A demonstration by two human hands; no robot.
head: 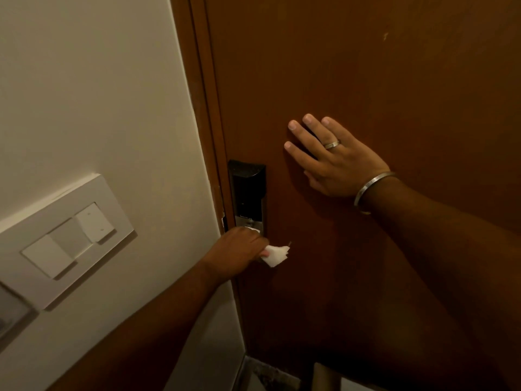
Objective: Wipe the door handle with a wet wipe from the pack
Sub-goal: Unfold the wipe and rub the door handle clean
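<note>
Two hands at a brown door (pixel 366 66)
Left hand (pixel 239 251) closed around a white wipe (pixel 275 254) at the handle, hidden beneath the lock plate (pixel 248 193); right hand (pixel 332 159), at 2 o'clock, pressed flat, fingers spread.

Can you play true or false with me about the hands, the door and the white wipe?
1. The left hand holds a white wipe. True.
2. The right hand grips the wipe too. False: it lies flat and open on the door, apart from the wipe.
3. The switch plate is on the door. False: it is on the wall, left of the door.
4. The right hand wears a ring. True.
5. The black lock sits above the left hand. True.
</note>
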